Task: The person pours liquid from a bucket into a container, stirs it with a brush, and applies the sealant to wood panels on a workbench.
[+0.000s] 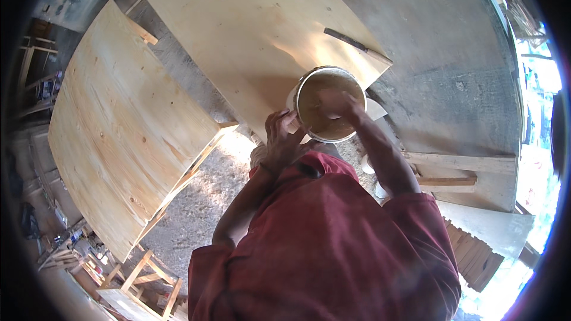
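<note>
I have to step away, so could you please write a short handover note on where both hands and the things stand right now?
Left hand grips the near rim of the white bucket, steadying it.
Right hand is down inside, in the brown paste.
The bucket sits at the near edge of a pale plywood panel; a dark flat tool lies on that panel beyond it.
Done: nothing visibly spread on the panels.
Left: both panels bare.

bucket [324,113] on board [250,30], table [119,125] left

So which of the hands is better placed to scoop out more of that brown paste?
Probably the right hand: it is already down inside the bucket at the paste, while the left hand grips the rim.
</note>
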